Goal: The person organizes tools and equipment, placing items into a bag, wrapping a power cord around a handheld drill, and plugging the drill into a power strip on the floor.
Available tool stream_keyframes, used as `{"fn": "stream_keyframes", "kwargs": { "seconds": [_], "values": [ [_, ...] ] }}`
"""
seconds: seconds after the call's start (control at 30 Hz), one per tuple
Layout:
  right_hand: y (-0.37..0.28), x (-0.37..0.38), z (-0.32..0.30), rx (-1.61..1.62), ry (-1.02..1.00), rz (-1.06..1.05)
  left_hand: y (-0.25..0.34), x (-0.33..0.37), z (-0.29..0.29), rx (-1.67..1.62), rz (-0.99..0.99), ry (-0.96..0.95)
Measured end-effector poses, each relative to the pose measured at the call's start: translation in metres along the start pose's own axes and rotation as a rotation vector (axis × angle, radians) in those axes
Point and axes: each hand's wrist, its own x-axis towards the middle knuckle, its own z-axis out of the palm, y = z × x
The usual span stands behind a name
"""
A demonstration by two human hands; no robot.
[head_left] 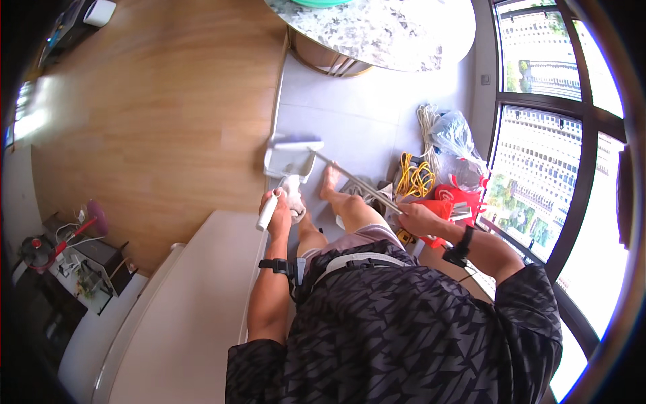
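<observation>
My left hand is closed round the white handle of a dustpan. The pale dustpan rests low by the seam between the wood and grey floors. Something white and crumpled, like a cloth or bag, hangs beside that hand; whether the fingers also grip it I cannot tell. My right hand is wrapped round the thin stick of a broom. The stick slants down to the left, and the broom's grey head lies at the dustpan's far edge, somewhat blurred.
A marble-topped oval table stands ahead. To the right, by the windows, lie a coiled yellow cord, pale rope, a clear plastic bag and red bags. A long white cabinet runs along my left.
</observation>
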Motion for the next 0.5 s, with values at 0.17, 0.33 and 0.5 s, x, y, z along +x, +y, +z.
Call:
{"fn": "stream_keyframes", "kwargs": {
  "seconds": [0.17,0.33,0.5],
  "values": [
    [-0.001,0.036,-0.052,0.197,0.108,0.35,0.008,-0.002,-0.004,0.083,0.028,-0.024],
    [0.022,0.109,0.021,-0.075,0.121,0.144,0.012,-0.001,0.001,0.087,0.032,-0.07],
    [0.027,0.053,0.039,-0.222,0.12,-0.359,0.002,0.003,-0.001,0.132,0.044,-0.037]
  ]
}}
